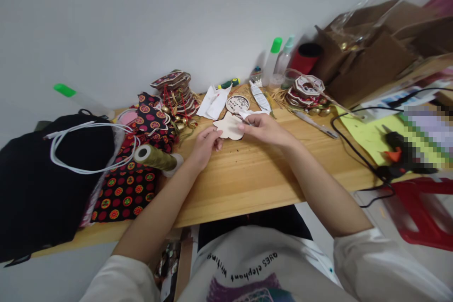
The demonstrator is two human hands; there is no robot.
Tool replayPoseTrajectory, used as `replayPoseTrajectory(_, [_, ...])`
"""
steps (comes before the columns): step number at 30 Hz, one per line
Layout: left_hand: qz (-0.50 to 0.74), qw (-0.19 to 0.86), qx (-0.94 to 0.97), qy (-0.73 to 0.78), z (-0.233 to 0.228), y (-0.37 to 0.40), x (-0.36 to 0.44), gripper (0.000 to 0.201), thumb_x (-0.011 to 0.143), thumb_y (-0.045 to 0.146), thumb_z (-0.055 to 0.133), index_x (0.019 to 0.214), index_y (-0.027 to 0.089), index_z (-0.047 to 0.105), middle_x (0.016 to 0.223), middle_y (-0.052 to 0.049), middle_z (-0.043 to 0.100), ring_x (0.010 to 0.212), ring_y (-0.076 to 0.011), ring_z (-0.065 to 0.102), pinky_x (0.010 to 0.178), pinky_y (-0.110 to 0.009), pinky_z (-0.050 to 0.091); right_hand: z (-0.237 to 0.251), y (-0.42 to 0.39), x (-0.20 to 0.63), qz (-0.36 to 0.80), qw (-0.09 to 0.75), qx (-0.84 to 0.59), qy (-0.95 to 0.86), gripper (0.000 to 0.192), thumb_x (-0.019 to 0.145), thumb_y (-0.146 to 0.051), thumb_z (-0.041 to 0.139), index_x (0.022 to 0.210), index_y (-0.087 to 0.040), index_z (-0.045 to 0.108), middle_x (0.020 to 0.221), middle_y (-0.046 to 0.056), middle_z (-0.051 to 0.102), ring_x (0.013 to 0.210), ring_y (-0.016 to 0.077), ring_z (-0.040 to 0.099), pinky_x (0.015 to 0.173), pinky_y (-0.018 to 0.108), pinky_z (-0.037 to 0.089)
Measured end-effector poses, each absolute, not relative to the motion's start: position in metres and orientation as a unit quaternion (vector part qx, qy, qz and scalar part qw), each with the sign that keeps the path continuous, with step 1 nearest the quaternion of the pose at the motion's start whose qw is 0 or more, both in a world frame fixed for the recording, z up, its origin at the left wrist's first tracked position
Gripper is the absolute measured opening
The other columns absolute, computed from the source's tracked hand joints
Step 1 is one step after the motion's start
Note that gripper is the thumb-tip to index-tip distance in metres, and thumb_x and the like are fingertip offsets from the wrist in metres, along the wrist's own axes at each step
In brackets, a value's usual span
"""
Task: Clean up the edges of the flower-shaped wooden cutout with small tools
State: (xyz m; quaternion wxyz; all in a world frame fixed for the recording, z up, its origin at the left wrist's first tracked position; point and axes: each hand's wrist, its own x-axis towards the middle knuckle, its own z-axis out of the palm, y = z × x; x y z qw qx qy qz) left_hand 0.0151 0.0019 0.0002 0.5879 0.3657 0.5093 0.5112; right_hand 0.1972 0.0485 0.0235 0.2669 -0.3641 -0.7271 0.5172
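— Closest to the lens, what's readable?

— White shirt at the bottom centre, with upside-down lettering: "elephant" is clear, the other words aren't.

— And the hands?

— Left hand pinches the lower left edge of a pale scalloped cutout in mid-frame, on the wooden table. Right hand is closed on its right edge, fingers narrow around a thin tool I can't make out.

— Anything written nearby?

— A round disc just above the cutout carries dark marks, too small to read. Left of centre lies an olive thread spool on patterned fabric. A black glue gun sits at right on yellow paper.
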Motion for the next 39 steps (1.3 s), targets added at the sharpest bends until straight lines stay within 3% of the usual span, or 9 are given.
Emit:
replayPoseTrajectory(4, [0.509, 0.591, 0.375, 0.501, 0.000, 0.001, 0.015, 0.015, 0.068, 0.022, 0.055, 0.054, 0.018, 0.048, 0.039, 0.006, 0.042, 0.037, -0.0065, 0.038, 0.042, -0.021, 0.029, 0.019, 0.051, 0.196, 0.506, 0.257, -0.419, -0.708, 0.046, 0.066, -0.054, 0.064, 0.057, -0.015, 0.042, 0.056, -0.005, 0.029, 0.054, 0.0058, 0.026, 0.049, 0.023, 0.019])
replayPoseTrajectory(10, [0.520, 0.604, 0.363, 0.483, 0.004, 0.000, 0.014, 0.015, 0.067, 0.021, 0.053, 0.054, 0.019, 0.046, 0.039, 0.006, 0.041, 0.036, -0.0067, 0.036, 0.043, -0.021, 0.030, 0.025, 0.046, 0.197, 0.530, 0.219, -0.400, -0.715, 0.046, 0.070, -0.054, 0.060, 0.056, -0.016, 0.039, 0.054, -0.006, 0.026, 0.052, 0.0052, 0.023, 0.049, 0.024, 0.016])
replayPoseTrajectory(17, [0.475, 0.592, 0.425, 0.494, 0.000, -0.003, 0.017, 0.015, 0.068, 0.027, 0.061, 0.063, 0.016, 0.052, 0.043, 0.005, 0.048, 0.039, -0.0054, 0.039, 0.041, -0.019, 0.027, 0.025, 0.046, 0.193, 0.523, 0.258, -0.360, -0.728, 0.048, 0.071, -0.056, 0.058, 0.055, -0.016, 0.037, 0.056, -0.006, 0.026, 0.053, 0.0054, 0.023, 0.050, 0.023, 0.019])
replayPoseTrajectory(21, [0.505, 0.591, 0.392, 0.491, 0.001, -0.002, 0.018, 0.016, 0.067, 0.027, 0.062, 0.064, 0.016, 0.051, 0.044, 0.006, 0.048, 0.039, -0.0050, 0.040, 0.041, -0.019, 0.028, 0.026, 0.049, 0.199, 0.510, 0.219, -0.345, -0.757, 0.048, 0.075, -0.058, 0.053, 0.060, -0.013, 0.049, 0.056, -0.005, 0.030, 0.053, 0.0060, 0.026, 0.049, 0.023, 0.020])
replayPoseTrajectory(27, [0.559, 0.596, 0.327, 0.474, 0.004, -0.001, 0.017, 0.010, 0.067, 0.021, 0.058, 0.066, 0.017, 0.048, 0.041, 0.008, 0.042, 0.035, -0.0047, 0.034, 0.042, -0.020, 0.030, 0.029, 0.049, 0.209, 0.510, 0.067, -0.290, -0.807, 0.055, 0.080, -0.059, 0.045, 0.074, -0.009, 0.066, 0.051, -0.004, 0.038, 0.049, 0.0061, 0.032, 0.048, 0.021, 0.025])
replayPoseTrajectory(39, [0.534, 0.600, 0.352, 0.480, 0.004, -0.001, 0.017, 0.010, 0.066, 0.020, 0.057, 0.061, 0.016, 0.049, 0.042, 0.007, 0.043, 0.036, -0.0044, 0.035, 0.042, -0.021, 0.027, 0.027, 0.047, 0.206, 0.504, 0.078, -0.300, -0.806, 0.064, 0.085, -0.061, 0.034, 0.078, -0.008, 0.068, 0.047, -0.004, 0.037, 0.045, 0.0064, 0.034, 0.049, 0.021, 0.029])
